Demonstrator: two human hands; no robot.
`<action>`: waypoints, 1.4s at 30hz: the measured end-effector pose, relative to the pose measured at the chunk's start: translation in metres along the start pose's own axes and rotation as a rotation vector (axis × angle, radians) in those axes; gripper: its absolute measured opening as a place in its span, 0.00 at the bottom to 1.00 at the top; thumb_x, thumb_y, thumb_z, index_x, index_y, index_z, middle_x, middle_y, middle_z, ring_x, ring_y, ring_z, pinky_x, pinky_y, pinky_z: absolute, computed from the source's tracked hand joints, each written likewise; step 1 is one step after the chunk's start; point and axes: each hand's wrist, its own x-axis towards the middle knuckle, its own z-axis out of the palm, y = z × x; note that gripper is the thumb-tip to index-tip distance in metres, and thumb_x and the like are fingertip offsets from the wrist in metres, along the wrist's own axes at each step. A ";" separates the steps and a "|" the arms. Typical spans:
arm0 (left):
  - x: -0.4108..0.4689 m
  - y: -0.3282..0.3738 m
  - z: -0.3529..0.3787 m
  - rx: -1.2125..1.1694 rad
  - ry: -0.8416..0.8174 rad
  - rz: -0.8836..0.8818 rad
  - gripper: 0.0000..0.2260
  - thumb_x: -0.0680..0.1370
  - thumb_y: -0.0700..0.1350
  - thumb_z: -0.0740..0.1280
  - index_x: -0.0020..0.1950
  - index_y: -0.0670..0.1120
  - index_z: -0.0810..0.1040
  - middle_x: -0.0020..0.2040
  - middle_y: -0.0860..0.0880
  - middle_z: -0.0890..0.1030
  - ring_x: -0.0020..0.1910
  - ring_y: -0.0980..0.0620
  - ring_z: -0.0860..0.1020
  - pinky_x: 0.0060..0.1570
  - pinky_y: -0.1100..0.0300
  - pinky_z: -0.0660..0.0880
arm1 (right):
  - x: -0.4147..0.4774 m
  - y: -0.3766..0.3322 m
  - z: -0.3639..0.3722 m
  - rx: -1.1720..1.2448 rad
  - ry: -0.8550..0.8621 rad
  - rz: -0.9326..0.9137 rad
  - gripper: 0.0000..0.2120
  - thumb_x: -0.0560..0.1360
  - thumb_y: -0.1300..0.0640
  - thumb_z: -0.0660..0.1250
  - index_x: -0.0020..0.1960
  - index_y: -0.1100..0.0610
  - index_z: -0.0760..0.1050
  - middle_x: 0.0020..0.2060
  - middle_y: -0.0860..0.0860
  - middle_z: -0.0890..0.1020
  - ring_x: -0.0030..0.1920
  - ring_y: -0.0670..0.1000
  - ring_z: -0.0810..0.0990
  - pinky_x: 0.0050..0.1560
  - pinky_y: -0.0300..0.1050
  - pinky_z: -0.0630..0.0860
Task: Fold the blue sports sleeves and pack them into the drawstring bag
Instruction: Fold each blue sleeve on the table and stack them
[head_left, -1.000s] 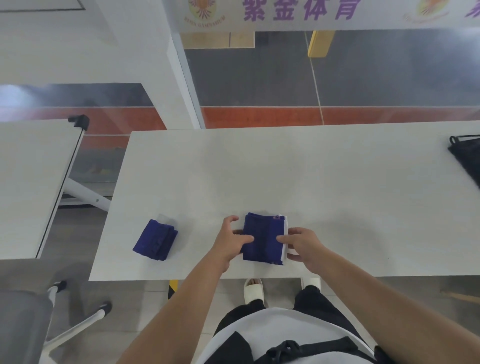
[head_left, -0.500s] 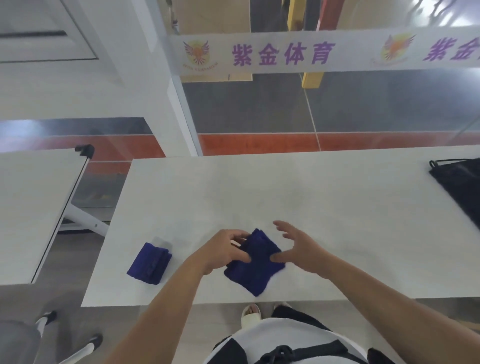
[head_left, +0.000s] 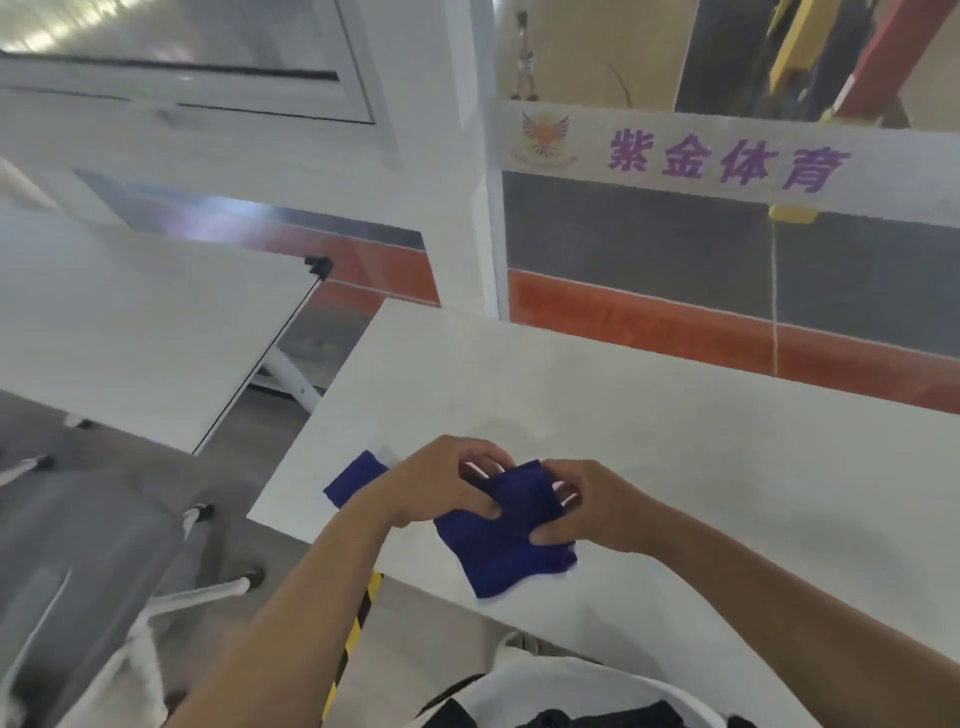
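Note:
A folded blue sports sleeve (head_left: 506, 545) is held just above the near edge of the white table (head_left: 675, 441). My left hand (head_left: 441, 486) pinches its left side and my right hand (head_left: 592, 506) pinches its right side. A second folded blue sleeve (head_left: 353, 480) lies on the table to the left, partly hidden behind my left wrist. The drawstring bag is out of view.
A second white table (head_left: 130, 322) stands to the left across a gap. A grey chair (head_left: 67, 571) with white legs sits at the lower left. A glass partition with a banner (head_left: 727, 161) runs behind the table.
The view swung left and tilted, so the black bag at the right left the frame. Both hands closed on the sleeve and carried it left, close to the other folded sleeve.

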 end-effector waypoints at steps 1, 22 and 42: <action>-0.006 -0.008 0.000 -0.039 0.033 -0.034 0.19 0.70 0.35 0.76 0.57 0.51 0.82 0.53 0.50 0.84 0.51 0.50 0.84 0.50 0.48 0.83 | 0.005 0.001 0.007 0.019 -0.041 -0.016 0.22 0.67 0.61 0.79 0.59 0.51 0.80 0.51 0.49 0.86 0.51 0.54 0.85 0.50 0.55 0.84; 0.040 -0.151 -0.157 0.307 -0.070 -0.343 0.30 0.74 0.44 0.75 0.73 0.52 0.70 0.71 0.50 0.71 0.70 0.48 0.70 0.65 0.51 0.71 | 0.051 0.007 0.103 0.617 0.658 0.495 0.14 0.72 0.68 0.72 0.56 0.58 0.80 0.34 0.60 0.79 0.26 0.54 0.71 0.28 0.44 0.70; 0.056 -0.190 -0.120 0.081 -0.085 -0.468 0.18 0.71 0.42 0.76 0.56 0.36 0.79 0.48 0.42 0.83 0.42 0.48 0.81 0.40 0.56 0.79 | 0.029 0.007 0.202 0.946 1.061 0.557 0.15 0.72 0.68 0.71 0.57 0.59 0.78 0.48 0.61 0.84 0.43 0.61 0.83 0.52 0.67 0.79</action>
